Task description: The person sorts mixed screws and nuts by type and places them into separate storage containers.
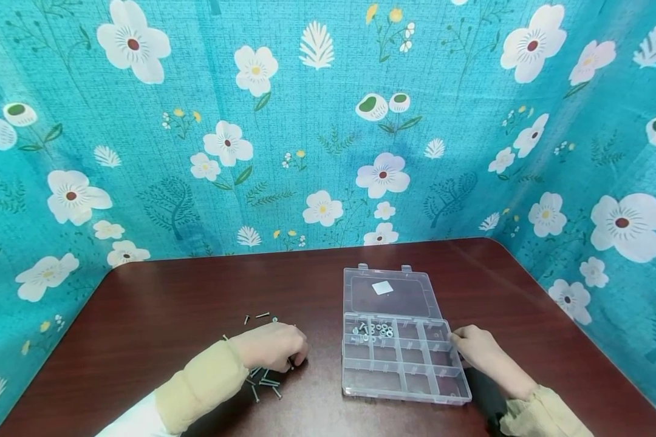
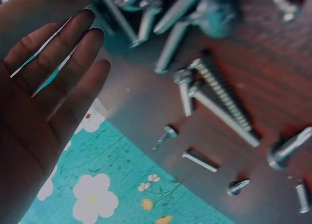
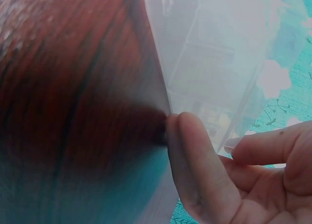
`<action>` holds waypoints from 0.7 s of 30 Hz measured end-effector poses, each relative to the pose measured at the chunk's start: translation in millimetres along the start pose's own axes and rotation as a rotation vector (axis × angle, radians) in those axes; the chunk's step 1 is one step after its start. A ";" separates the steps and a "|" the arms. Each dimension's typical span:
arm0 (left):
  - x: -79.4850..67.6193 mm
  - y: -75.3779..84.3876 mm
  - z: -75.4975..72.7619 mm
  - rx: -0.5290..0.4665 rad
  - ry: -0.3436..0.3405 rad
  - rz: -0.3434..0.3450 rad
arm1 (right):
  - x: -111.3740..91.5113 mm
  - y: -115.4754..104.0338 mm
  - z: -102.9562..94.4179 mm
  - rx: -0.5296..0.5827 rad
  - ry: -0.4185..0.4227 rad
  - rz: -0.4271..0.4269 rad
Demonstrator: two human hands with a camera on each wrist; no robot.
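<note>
My left hand (image 1: 273, 347) is low over a loose heap of metal screws (image 1: 263, 381) on the dark red table. Thumb and forefinger come together in a pinch, and a small screw (image 1: 291, 363) shows at their tips, mostly hidden. In the left wrist view the other fingers (image 2: 78, 73) are only slightly bent beside the screws (image 2: 222, 100). At the right, my right hand (image 1: 478, 346) grips the side of a clear plastic compartment box (image 1: 404, 388). Its thumb (image 3: 197, 151) and a fingertip pinch the box wall (image 3: 195, 83).
The box's lid (image 1: 390, 294) lies open towards the back, with a white label (image 1: 382, 287) on it. Nuts (image 1: 385, 330) and small screws (image 1: 362, 328) sit in back compartments. A few stray screws (image 1: 262, 315) lie behind my left hand. Flowered teal cloth (image 1: 328, 152) surrounds the table.
</note>
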State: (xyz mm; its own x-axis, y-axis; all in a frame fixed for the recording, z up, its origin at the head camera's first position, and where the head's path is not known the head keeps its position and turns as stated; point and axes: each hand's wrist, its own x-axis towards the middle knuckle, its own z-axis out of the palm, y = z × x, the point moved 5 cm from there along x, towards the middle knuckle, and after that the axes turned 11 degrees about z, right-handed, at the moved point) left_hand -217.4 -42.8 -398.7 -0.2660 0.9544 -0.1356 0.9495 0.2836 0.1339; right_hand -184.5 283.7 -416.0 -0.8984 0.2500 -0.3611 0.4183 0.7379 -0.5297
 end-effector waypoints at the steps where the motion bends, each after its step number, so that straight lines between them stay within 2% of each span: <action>1: -0.2 -0.2 1.3 0.003 -0.001 -0.001 | 0.3 -0.2 -0.1 0.002 0.000 0.000; 10: 1.2 -0.2 7.9 0.021 -0.003 0.005 | 0.3 -0.1 0.2 0.002 0.005 -0.003; 13: 1.9 0.3 8.7 -0.003 -0.002 -0.009 | 0.2 -0.8 0.0 0.012 0.001 -0.002; 17: 6.0 3.1 7.4 -0.124 -0.007 -0.015 | -0.1 -0.7 -0.5 0.010 -0.001 -0.004; 21: 14.2 11.5 -1.3 -0.251 -0.008 0.042 | -0.7 0.0 -1.0 -0.005 0.010 -0.014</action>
State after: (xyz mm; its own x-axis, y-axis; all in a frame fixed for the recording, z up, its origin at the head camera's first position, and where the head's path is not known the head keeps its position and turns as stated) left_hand -210.4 -25.8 -397.9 -0.2251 0.9653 -0.1325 0.8886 0.2591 0.3786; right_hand -184.0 284.2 -414.9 -0.9054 0.2460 -0.3461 0.4052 0.7442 -0.5311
